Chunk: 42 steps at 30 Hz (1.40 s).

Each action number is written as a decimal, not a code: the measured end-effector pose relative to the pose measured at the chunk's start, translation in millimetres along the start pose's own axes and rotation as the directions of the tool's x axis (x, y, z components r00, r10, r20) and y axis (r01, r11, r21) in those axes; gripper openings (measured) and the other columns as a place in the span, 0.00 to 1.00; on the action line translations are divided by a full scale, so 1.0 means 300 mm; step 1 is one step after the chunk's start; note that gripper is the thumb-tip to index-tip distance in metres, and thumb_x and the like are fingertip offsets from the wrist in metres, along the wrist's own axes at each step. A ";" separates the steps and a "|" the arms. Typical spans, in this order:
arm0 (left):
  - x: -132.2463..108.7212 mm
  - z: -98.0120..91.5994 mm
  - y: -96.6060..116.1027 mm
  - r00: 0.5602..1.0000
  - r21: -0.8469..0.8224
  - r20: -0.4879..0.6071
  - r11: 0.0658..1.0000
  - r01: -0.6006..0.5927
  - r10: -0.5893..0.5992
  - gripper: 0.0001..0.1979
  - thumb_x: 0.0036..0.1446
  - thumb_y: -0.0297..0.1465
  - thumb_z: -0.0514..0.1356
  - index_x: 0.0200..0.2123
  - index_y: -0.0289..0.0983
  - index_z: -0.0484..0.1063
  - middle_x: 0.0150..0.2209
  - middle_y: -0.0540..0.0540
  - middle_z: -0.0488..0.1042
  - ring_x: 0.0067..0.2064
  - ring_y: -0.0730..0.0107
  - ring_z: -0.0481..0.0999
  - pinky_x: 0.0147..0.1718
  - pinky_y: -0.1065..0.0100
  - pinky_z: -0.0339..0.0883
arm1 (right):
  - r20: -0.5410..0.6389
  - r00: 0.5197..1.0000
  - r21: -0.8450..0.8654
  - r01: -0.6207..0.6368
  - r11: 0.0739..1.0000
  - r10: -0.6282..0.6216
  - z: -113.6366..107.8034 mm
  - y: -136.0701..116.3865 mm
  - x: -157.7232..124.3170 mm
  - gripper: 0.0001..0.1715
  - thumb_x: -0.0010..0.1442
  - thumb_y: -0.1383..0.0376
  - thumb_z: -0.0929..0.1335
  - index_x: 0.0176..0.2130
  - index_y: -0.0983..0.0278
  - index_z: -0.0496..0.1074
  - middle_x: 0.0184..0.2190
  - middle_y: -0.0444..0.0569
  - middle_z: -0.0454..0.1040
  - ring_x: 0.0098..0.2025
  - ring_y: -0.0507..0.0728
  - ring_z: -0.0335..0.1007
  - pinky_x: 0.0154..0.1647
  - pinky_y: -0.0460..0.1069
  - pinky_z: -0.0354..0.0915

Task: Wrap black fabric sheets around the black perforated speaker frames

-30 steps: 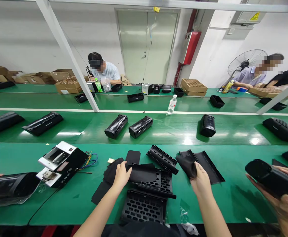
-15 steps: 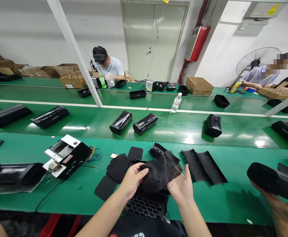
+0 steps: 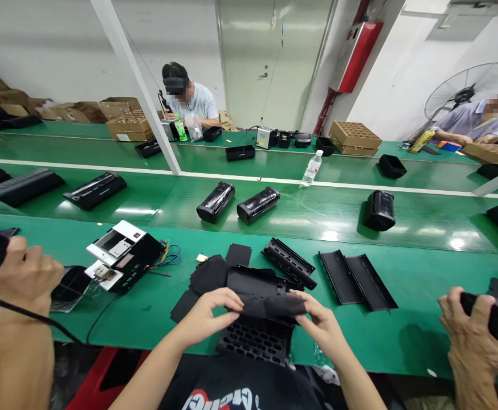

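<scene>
A thin black mesh cloth (image 3: 274,306) is stretched between my two hands. My left hand (image 3: 208,319) pinches its left end between thumb and fingers, and my right hand (image 3: 322,323) grips the right end. Under the cloth, close to my body, lies a black perforated grille panel (image 3: 253,343). Behind the cloth is a black plastic panel (image 3: 251,279), partly covered. Flat black sheets (image 3: 208,274) are piled to the left of it. A slotted black strip (image 3: 287,263) lies just beyond, and two black trough-shaped panels (image 3: 338,278) rest to the right.
A white-and-black device (image 3: 125,256) with wires stands at left. Co-workers' hands hold black parts at the left (image 3: 27,276) and right (image 3: 471,336). Black speaker-like housings (image 3: 258,205) and a water bottle (image 3: 312,168) stand on the green line ahead. A metal post (image 3: 135,85) rises at left.
The cloth, loosely bunched before, is now drawn into a flatter band, with my right fingers closed on its end. At left, a co-worker's arm has come into view holding a black object.
</scene>
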<state>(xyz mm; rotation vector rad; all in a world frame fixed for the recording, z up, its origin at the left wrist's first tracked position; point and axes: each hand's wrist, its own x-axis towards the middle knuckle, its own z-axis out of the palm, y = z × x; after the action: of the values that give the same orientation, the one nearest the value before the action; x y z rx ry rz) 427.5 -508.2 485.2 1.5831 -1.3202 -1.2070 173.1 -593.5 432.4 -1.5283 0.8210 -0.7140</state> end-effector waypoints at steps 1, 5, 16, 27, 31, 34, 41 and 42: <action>-0.021 -0.006 -0.016 0.997 0.111 0.072 0.993 -0.029 0.021 0.06 0.46 0.30 0.59 0.27 0.41 0.77 0.38 0.45 0.73 0.42 0.63 0.70 0.45 0.64 0.61 | 0.041 0.996 -0.159 0.086 0.984 -0.081 0.005 0.021 -0.025 0.10 0.51 0.69 0.66 0.33 0.58 0.75 0.48 0.52 0.68 0.53 0.62 0.59 0.52 0.60 0.57; -0.085 0.031 -0.119 0.989 0.451 0.124 0.893 0.020 -0.085 0.10 0.45 0.26 0.58 0.28 0.45 0.77 0.48 0.45 0.67 0.52 0.58 0.62 0.51 0.59 0.55 | 0.119 0.955 -0.600 0.286 0.747 -0.271 0.074 0.125 -0.116 0.21 0.49 0.77 0.62 0.32 0.54 0.75 0.57 0.48 0.56 0.59 0.66 0.47 0.53 0.66 0.54; -0.089 0.104 -0.296 0.939 0.438 -0.112 0.832 0.341 -0.325 0.18 0.46 0.28 0.53 0.44 0.35 0.66 0.44 0.39 0.67 0.44 0.62 0.70 0.45 0.63 0.60 | -0.223 0.962 -0.688 -0.040 0.725 -0.158 0.131 0.304 -0.249 0.07 0.56 0.65 0.60 0.35 0.62 0.66 0.31 0.52 0.70 0.35 0.59 0.69 0.35 0.54 0.65; -0.034 0.145 -0.351 0.899 0.235 -0.299 0.888 0.395 -0.321 0.08 0.41 0.29 0.59 0.27 0.39 0.62 0.17 0.56 0.63 0.23 0.70 0.67 0.26 0.71 0.56 | -0.342 0.920 -0.406 -0.330 0.852 0.193 0.195 0.353 -0.209 0.13 0.52 0.53 0.63 0.32 0.60 0.62 0.12 0.38 0.62 0.16 0.56 0.64 0.19 0.47 0.52; -0.052 0.138 -0.322 0.902 0.041 -0.349 0.958 0.284 -0.253 0.11 0.40 0.33 0.61 0.29 0.40 0.63 0.16 0.58 0.61 0.21 0.71 0.64 0.25 0.71 0.57 | -0.379 0.908 -0.298 -0.302 0.906 0.178 0.198 0.342 -0.220 0.19 0.52 0.53 0.63 0.39 0.62 0.62 0.15 0.38 0.63 0.18 0.55 0.64 0.21 0.47 0.57; -0.057 0.137 -0.293 0.905 -0.014 -0.369 0.975 0.224 -0.213 0.11 0.40 0.35 0.61 0.28 0.40 0.64 0.17 0.57 0.61 0.22 0.72 0.63 0.25 0.71 0.56 | -0.419 0.890 -0.199 -0.285 0.938 0.182 0.195 0.312 -0.230 0.21 0.52 0.52 0.64 0.39 0.64 0.62 0.17 0.39 0.62 0.19 0.54 0.62 0.24 0.48 0.60; -0.006 0.093 -0.186 0.894 -0.069 -0.381 0.972 0.225 -0.234 0.13 0.42 0.41 0.60 0.19 0.38 0.63 0.14 0.56 0.58 0.18 0.75 0.58 0.21 0.72 0.52 | -0.373 0.892 0.019 -0.268 0.963 0.256 0.131 0.173 -0.135 0.21 0.50 0.49 0.65 0.34 0.64 0.63 0.16 0.36 0.54 0.19 0.51 0.54 0.21 0.46 0.54; 0.004 0.085 -0.170 0.897 -0.069 -0.373 0.972 0.225 -0.235 0.14 0.43 0.42 0.59 0.18 0.38 0.62 0.14 0.56 0.57 0.18 0.75 0.58 0.20 0.72 0.51 | -0.348 0.896 0.071 -0.268 0.961 0.276 0.119 0.155 -0.115 0.21 0.49 0.49 0.65 0.33 0.64 0.62 0.16 0.36 0.53 0.19 0.50 0.53 0.20 0.46 0.52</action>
<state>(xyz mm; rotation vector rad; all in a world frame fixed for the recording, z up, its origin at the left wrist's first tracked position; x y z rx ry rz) 417.7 -498.3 429.8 1.8823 -0.8842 -0.9780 178.4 -547.4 382.7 -1.2452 1.2687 -0.7971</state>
